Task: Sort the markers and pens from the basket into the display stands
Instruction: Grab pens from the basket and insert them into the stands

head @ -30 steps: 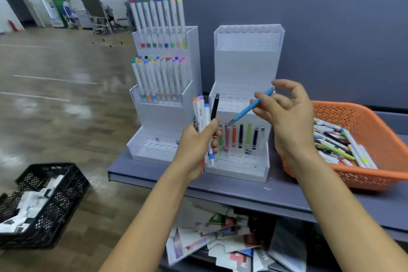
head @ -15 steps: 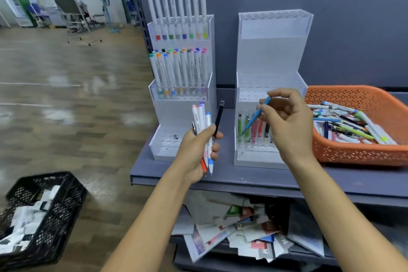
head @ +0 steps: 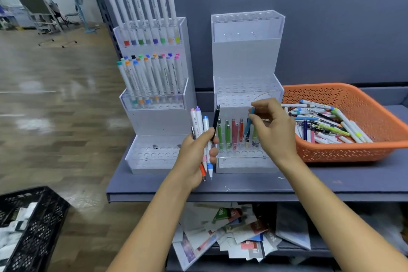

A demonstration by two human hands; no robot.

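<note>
My left hand (head: 195, 154) grips a bunch of pens and markers (head: 204, 130), among them white markers and a black pen, held upright in front of the stands. My right hand (head: 272, 130) pinches a blue pen (head: 249, 122), nearly upright, its tip down among the pens in the lowest tier of the right display stand (head: 246, 55). That tier holds green and red pens (head: 230, 133). The left display stand (head: 154, 121) carries two rows of white markers. The orange basket (head: 362, 99) at the right holds several pens and markers.
The stands and basket sit on a grey shelf (head: 331, 179) against a grey panel. Loose papers (head: 220, 232) lie on the shelf below. A black crate (head: 28, 227) stands on the wooden floor at the lower left.
My right hand has lowered the blue pen from a slant in the air to nearly upright in the right stand's lowest tier. The view has moved closer. My left hand keeps its bunch.
</note>
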